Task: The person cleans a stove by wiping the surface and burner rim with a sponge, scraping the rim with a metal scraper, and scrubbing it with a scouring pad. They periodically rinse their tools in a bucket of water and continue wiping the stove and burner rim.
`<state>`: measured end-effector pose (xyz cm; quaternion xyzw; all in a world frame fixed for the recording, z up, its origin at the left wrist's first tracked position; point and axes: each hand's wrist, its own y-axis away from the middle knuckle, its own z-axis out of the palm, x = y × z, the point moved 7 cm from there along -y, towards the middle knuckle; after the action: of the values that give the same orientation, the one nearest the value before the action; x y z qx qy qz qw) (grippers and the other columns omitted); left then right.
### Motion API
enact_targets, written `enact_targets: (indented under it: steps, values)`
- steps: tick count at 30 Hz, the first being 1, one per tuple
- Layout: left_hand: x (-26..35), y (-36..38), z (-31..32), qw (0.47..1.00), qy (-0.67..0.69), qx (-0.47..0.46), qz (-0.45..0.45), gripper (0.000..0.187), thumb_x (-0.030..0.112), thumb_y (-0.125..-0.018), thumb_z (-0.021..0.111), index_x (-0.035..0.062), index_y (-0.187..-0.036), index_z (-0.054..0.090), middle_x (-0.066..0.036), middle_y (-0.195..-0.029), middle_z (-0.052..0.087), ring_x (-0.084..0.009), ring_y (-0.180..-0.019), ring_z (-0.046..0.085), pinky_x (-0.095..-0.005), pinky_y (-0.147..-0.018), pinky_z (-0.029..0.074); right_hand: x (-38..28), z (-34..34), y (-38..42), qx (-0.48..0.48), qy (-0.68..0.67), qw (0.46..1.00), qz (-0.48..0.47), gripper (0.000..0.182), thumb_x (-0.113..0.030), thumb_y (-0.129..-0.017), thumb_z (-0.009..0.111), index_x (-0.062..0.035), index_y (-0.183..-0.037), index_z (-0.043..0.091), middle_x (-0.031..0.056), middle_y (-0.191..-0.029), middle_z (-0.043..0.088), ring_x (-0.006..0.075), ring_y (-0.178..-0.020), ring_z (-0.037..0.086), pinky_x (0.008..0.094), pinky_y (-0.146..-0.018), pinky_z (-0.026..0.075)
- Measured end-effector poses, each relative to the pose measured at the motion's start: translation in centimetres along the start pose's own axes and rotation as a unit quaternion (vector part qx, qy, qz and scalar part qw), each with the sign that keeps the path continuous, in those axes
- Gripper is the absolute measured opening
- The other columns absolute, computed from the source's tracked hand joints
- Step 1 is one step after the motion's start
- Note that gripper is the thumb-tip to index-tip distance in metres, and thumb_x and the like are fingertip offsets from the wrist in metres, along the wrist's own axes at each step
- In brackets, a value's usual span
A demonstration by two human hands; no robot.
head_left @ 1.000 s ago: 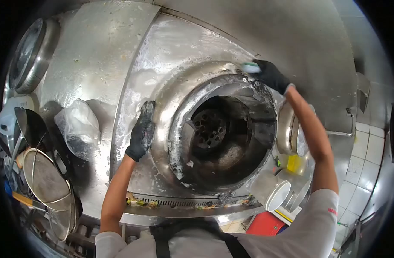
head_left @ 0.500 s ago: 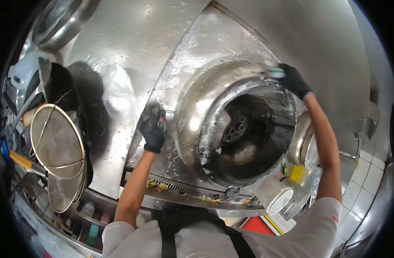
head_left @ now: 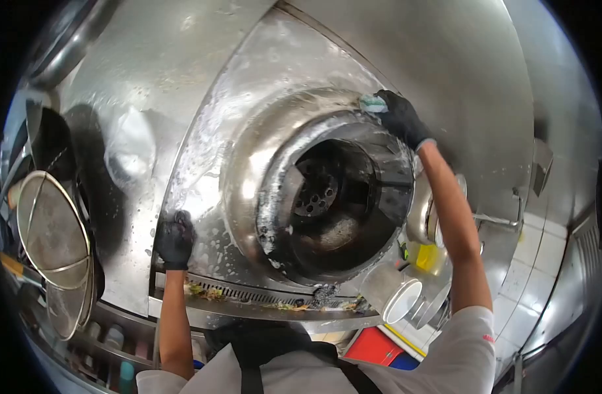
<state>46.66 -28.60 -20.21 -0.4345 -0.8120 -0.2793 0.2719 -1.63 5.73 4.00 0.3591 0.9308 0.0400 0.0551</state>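
My right hand [head_left: 403, 119], in a black glove, is closed on a pale green and white sponge [head_left: 373, 104]. The sponge is against the upper outer rim of a large round steel wok burner [head_left: 245, 190]. The burner's dark inside shows a plate with round holes [head_left: 315, 197], and whitish foam clings to its inner ring. My left hand [head_left: 175, 243], also in a black glove, rests on the wet steel surface left of the burner. Its fingers look curled; what they hold, if anything, is hidden.
Wire-mesh strainers [head_left: 55, 230] hang at the left. A crumpled clear plastic bag [head_left: 131, 148] lies on the steel counter. Food scraps and a dark scrubber-like clump [head_left: 325, 295] lie along the front drain grate [head_left: 248, 295]. A white-rimmed container [head_left: 403, 301] stands at the front right.
The whole view has shifted, moving the burner leftward in the picture. My right hand and the sponge have moved slightly left along the rim. My left hand is lower and farther from the burner.
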Motion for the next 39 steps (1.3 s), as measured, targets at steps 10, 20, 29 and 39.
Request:
enact_targets:
  steps: [10, 20, 29, 39]
  values:
    - [-0.5, 1.8, -1.0, 0.948, -0.241, 0.114, 0.176, 0.01, 0.014, -0.084, 0.061, 0.005, -0.083, 0.063, -0.015, -0.076, 0.06, -0.0327, -0.071, 0.058, -0.0398, -0.062, 0.047, -3.3, 0.6, -1.6, 0.024, -0.065, 0.998, -0.011, 0.053, -0.031, -0.079, 0.07, -0.0024, -0.121, 0.057, 0.0222, -0.115, 0.061, 0.0378, -0.107, 0.059, 0.0404, -0.093, 0.046]
    - [7.5, 0.9, -5.4, 0.958, -0.215, 0.152, 0.116, 0.027, 0.02, -0.087, 0.058, 0.0074, -0.064, 0.056, -0.015, -0.066, 0.056, -0.0341, -0.061, 0.053, -0.0436, -0.057, 0.042, 9.6, 1.2, 6.2, -0.064, -0.191, 0.965, 0.165, 0.043, -0.029, -0.078, 0.074, -0.0043, -0.112, 0.063, 0.0177, -0.105, 0.067, 0.0314, -0.097, 0.064, 0.0373, -0.088, 0.048]
    - [7.4, 0.7, -5.4, 0.952, -0.249, 0.135, 0.117, 0.026, 0.019, -0.086, 0.06, 0.0072, -0.063, 0.058, -0.017, -0.068, 0.057, -0.0357, -0.065, 0.056, -0.0446, -0.059, 0.044, 10.0, 1.5, 5.5, -0.035, -0.157, 0.969, 0.19, 0.041, -0.023, -0.078, 0.074, -0.0043, -0.112, 0.061, 0.0087, -0.095, 0.067, 0.0175, -0.084, 0.063, 0.0324, -0.077, 0.051]
    - [3.9, 1.5, -3.9, 0.963, -0.182, 0.155, 0.125, 0.034, 0.018, -0.084, 0.064, 0.0092, -0.055, 0.049, -0.014, -0.058, 0.049, -0.0329, -0.057, 0.051, -0.0426, -0.052, 0.04, 7.5, 0.2, 4.7, -0.073, -0.089, 0.989, 0.095, 0.033, -0.02, -0.078, 0.071, -0.0048, -0.106, 0.062, 0.0168, -0.099, 0.067, 0.0318, -0.092, 0.066, 0.0369, -0.082, 0.05]
